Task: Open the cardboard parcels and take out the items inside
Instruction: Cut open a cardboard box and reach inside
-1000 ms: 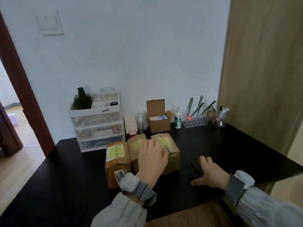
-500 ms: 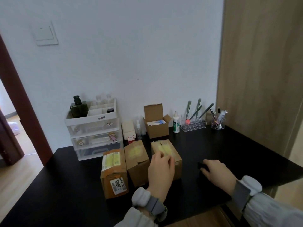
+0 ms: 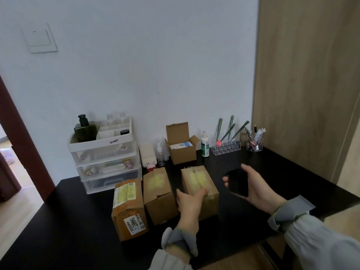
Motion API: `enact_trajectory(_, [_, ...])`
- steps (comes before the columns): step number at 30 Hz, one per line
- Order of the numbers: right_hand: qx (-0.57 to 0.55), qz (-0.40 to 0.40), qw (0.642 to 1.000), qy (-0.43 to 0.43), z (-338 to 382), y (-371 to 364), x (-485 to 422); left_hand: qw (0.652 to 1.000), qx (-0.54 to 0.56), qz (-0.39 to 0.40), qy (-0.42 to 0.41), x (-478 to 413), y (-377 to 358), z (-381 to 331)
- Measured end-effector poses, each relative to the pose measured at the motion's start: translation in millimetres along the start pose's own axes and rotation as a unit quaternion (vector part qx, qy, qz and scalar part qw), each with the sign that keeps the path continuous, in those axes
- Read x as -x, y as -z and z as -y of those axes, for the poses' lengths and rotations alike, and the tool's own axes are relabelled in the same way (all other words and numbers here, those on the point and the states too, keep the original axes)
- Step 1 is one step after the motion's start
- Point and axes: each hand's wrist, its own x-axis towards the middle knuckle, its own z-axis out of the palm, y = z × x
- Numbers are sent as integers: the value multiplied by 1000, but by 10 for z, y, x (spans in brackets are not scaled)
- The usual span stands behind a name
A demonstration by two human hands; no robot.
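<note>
**Three taped parcels mid-desk; both hands engaged**

Three cardboard parcels stand in a row on the black desk [image 3: 68, 221], well back from its near edge. The left parcel [image 3: 129, 209] and middle parcel [image 3: 158, 193] touch; a narrow gap separates the right parcel [image 3: 200, 184].

The left hand [image 3: 190, 199] grips the right parcel's near-left top edge, thumb across the tape. The right hand [image 3: 257, 189], raised over bare desk, curls round a small black object [image 3: 237, 184] that cannot be identified.

A drawer unit [image 3: 109, 168] and an open carton [image 3: 182, 151] line the wall. A wood panel [image 3: 303, 84] bounds the right side.
</note>
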Motion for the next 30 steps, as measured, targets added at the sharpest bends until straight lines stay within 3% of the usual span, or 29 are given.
enact_trajectory(3, [12, 29, 999, 19, 41, -97, -3, 996, 23, 51, 69, -46, 6, -7])
enact_trajectory(12, [35, 40, 997, 54, -87, -295, -101, 990, 58, 109, 65, -82, 26, 142])
enact_trajectory(15, [77, 59, 993, 66, -64, -283, -79, 988, 110, 105, -1, -63, 33, 216])
enact_trajectory(18, [187, 64, 974, 111, 2, -251, -24, 984, 120, 58, -117, 15, 30, 305])
enact_trajectory(21, [359, 65, 916, 168, 79, -256, 86, 976, 67, 9, -207, 72, 11, 345])
enact_trajectory(26, [597, 30, 763, 247, 138, -361, 261, 973, 24, -12, -228, 135, -13, 352])
enact_trajectory(30, [661, 33, 711, 237, 139, -442, 338, 974, 7, -24, -224, 191, -42, 344])
